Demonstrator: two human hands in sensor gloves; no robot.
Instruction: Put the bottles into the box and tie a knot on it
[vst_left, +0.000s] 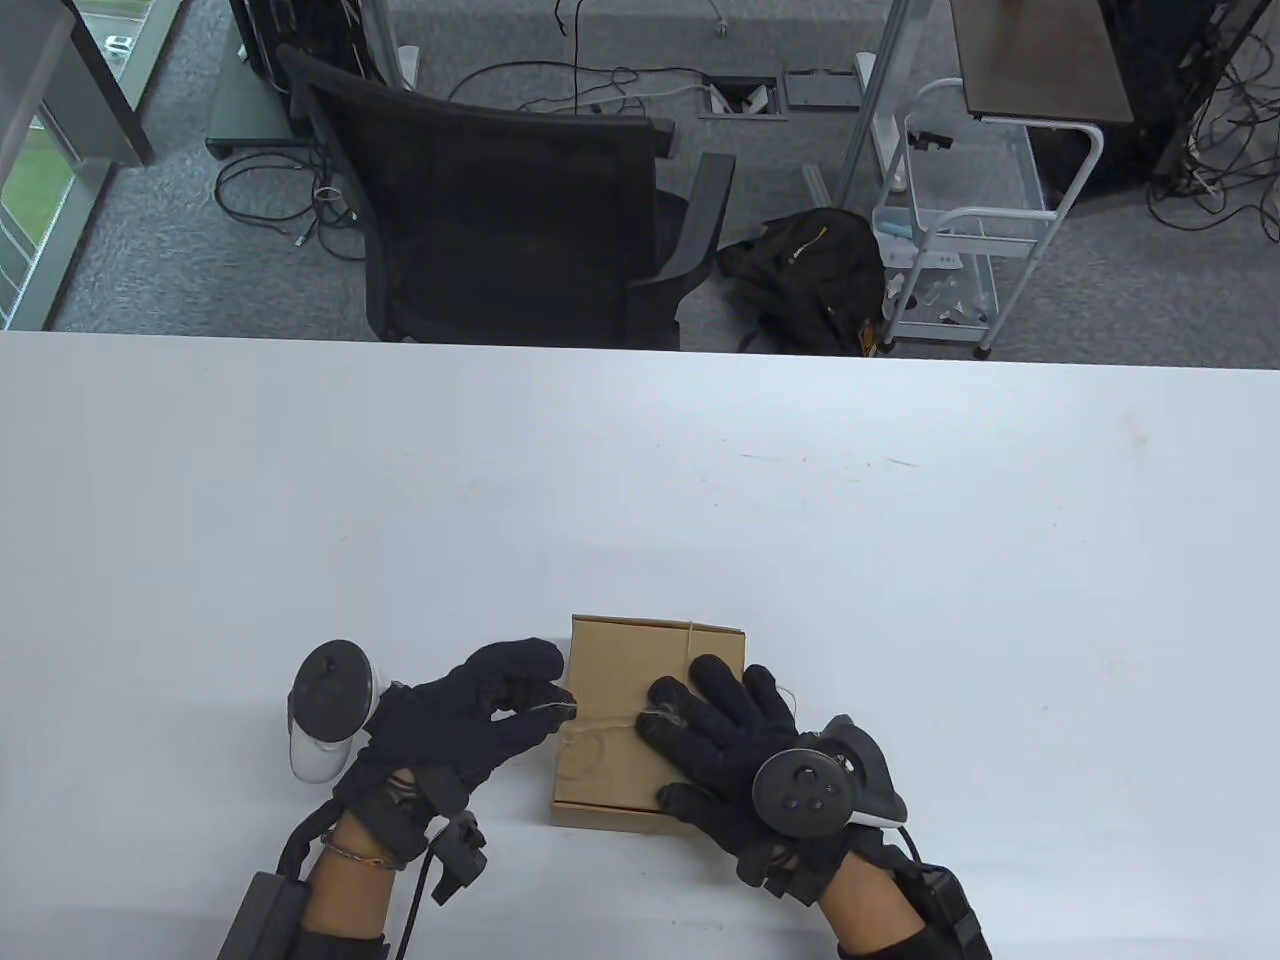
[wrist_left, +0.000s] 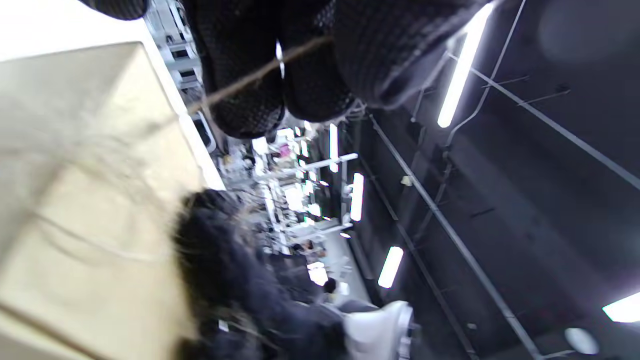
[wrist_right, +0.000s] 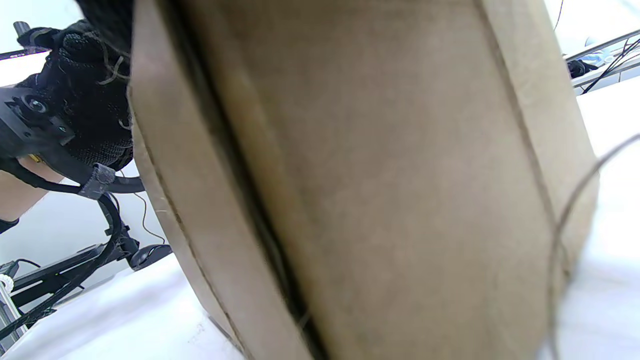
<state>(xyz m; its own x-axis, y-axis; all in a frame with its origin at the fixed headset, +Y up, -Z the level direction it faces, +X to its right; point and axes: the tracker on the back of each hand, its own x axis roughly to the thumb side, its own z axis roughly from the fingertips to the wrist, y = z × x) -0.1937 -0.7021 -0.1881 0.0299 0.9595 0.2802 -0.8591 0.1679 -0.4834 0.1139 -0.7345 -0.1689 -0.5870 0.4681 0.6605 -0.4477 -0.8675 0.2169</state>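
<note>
White bench (vst_left: 900, 520), office chair (vst_left: 510, 220) and cart (vst_left: 960, 230) beyond. Closed cardboard box (vst_left: 625, 665) sits near the front edge. Right hand (vst_left: 735, 735) lies flat on the lid, fingers straight; left hand (vst_left: 480, 710) pinches the string (vst_left: 590, 745). Best to keep the lid pressed and draw the loop snug evenly

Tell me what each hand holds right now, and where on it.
The left hand pinches the twine at the box's left edge. The right hand lies on the lid; its grip cannot be told.
</note>
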